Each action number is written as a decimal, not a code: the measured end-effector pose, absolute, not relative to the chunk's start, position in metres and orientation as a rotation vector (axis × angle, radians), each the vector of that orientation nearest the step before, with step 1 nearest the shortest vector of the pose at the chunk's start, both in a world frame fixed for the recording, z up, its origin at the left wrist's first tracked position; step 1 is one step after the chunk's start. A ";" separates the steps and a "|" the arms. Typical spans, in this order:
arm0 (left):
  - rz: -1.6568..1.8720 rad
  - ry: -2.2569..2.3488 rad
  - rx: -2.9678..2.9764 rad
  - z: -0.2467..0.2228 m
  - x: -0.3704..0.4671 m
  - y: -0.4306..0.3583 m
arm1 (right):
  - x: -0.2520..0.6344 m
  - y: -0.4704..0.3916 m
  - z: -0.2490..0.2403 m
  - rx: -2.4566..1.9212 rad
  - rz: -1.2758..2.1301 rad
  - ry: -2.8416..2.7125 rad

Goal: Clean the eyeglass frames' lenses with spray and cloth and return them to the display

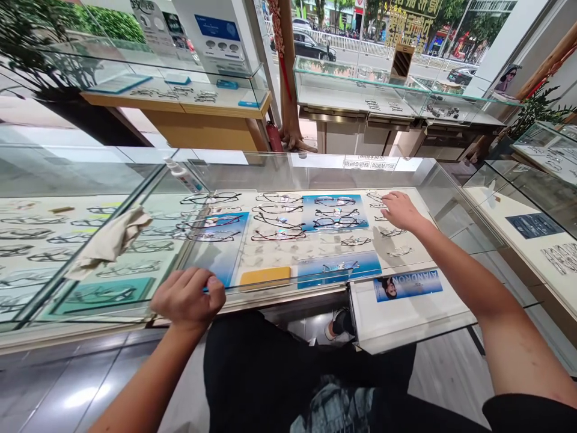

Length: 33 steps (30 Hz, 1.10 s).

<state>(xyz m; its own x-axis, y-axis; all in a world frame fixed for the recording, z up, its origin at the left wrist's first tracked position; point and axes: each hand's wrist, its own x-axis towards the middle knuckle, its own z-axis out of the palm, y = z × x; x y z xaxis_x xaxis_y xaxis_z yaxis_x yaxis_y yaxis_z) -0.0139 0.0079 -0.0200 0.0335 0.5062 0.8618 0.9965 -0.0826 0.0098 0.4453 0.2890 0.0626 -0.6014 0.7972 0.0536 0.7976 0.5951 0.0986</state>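
One pair of spectacles lies just to the near side of the right grip, fingers part-bent, any hold unclear; the left grip is curled closed, nothing visible inside. The thin frame looks light, fragile: best held by the bridge.

Right hand partly covers glasses, contact unclear. Left hand: palm hidden. Left forearm cut off at bottom. Dark card: print too small.

Blue card, nearer the body than the right hand: lettering appears to read "AIANDRON". Gold window characters, beyond the right hand: illegible.
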 end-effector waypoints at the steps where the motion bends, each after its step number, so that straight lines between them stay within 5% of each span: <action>1: -0.955 -1.520 -1.662 -0.019 -0.013 0.008 | 0.453 0.278 0.071 -1.352 -0.136 -2.801; 9: -0.939 -1.411 -1.690 -0.008 -0.007 0.007 | 0.545 0.135 0.143 -1.058 0.640 -3.099; 14: -0.944 -1.427 -1.707 -0.009 -0.008 0.005 | 0.555 0.088 0.097 -1.034 0.932 -3.239; 23: -0.949 -1.395 -1.699 -0.013 -0.010 0.006 | 0.490 0.160 -0.028 -1.564 -0.142 -3.030; 33: -0.926 -1.384 -1.743 -0.004 -0.007 0.003 | 0.404 0.284 -0.071 -1.451 -0.292 -2.718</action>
